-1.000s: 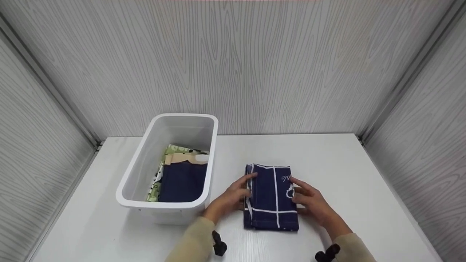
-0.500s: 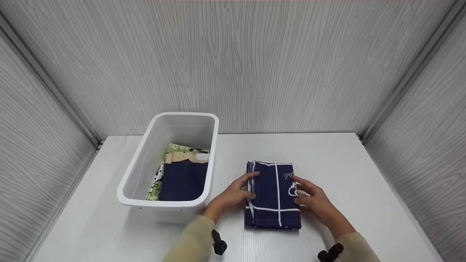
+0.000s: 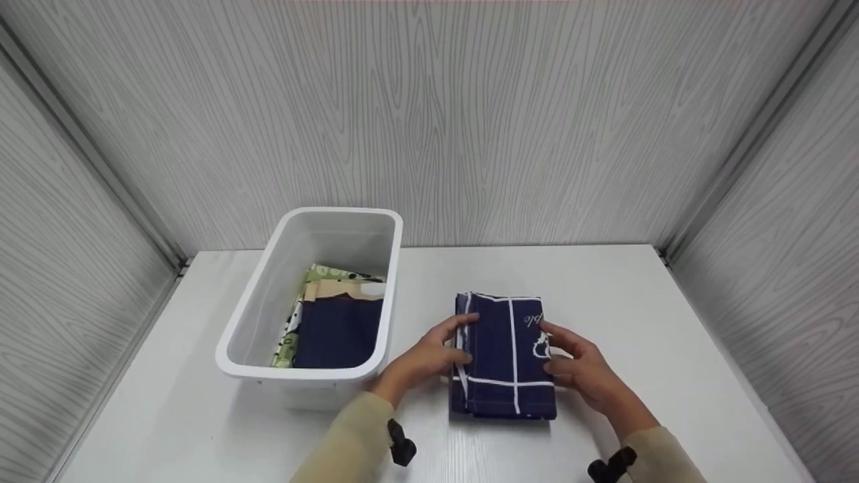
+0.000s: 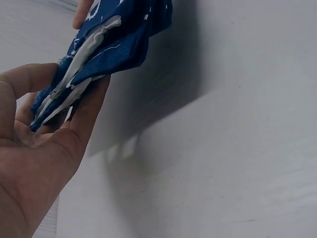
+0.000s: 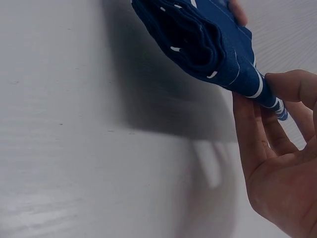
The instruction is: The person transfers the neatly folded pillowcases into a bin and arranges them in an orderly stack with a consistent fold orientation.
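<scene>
A folded navy cloth (image 3: 493,355) with white crossing lines, white lettering and layered edges is held level between both hands. Its shadow falls apart from it on the table in the wrist views. The left hand (image 3: 433,352) grips its left side, thumb on top and fingers reaching underneath. In the left wrist view, white strips (image 4: 81,54) run along the folds beside that hand. On the opposite side the right hand (image 3: 584,369) pinches the edge, its thumb (image 5: 290,84) above and other fingers below. Rolled inner layers (image 5: 198,47) show at the near end in the right wrist view.
A white plastic bin (image 3: 228,335) stands to the left of the cloth, close to the left forearm. Inside lie folded fabrics, a navy and beige one (image 3: 342,329) over a green patterned one (image 3: 285,352). Grey wood-grain panels (image 3: 429,121) wall the white table (image 3: 604,282) at back and sides.
The folded cloth has shifted slightly away from the body and to the right, rising off the table, with both hands moving along. The bin stays put.
</scene>
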A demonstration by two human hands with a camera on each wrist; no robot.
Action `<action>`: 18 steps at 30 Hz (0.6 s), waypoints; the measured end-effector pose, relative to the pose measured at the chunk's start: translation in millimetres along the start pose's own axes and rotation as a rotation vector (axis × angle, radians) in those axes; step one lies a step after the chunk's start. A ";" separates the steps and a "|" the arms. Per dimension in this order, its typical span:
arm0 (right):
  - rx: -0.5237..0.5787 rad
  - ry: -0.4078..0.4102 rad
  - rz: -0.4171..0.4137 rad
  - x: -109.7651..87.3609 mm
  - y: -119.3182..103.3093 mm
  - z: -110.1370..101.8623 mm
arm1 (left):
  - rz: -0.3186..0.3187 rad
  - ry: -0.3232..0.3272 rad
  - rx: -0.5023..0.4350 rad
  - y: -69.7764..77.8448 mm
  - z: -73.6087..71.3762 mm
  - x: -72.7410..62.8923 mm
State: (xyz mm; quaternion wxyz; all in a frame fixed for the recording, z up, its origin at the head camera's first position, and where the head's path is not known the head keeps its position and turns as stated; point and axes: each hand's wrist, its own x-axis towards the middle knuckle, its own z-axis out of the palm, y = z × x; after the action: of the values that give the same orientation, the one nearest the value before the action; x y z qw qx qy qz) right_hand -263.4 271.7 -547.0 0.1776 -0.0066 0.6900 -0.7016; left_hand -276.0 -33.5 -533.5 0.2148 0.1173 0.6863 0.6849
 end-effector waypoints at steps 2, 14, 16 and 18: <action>0.003 0.000 0.002 0.0 -0.8 0.3 | -0.011 0.003 -0.010 0.8 0.1 0.2; 0.013 0.029 0.009 -1.6 -7.7 1.9 | -0.036 0.006 0.035 8.5 0.6 -0.7; 0.008 0.027 0.006 -1.9 -9.1 2.0 | -0.037 0.005 0.038 10.9 0.4 -1.0; 0.001 0.030 0.003 -2.5 -10.9 2.3 | -0.037 0.006 0.029 13.5 0.4 -1.7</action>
State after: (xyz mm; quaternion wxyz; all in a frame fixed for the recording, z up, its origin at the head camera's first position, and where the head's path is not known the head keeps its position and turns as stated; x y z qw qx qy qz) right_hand -263.1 270.0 -535.8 0.1685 0.0049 0.6923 -0.7017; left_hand -276.0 -33.4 -519.9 0.2235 0.1055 0.6988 0.6712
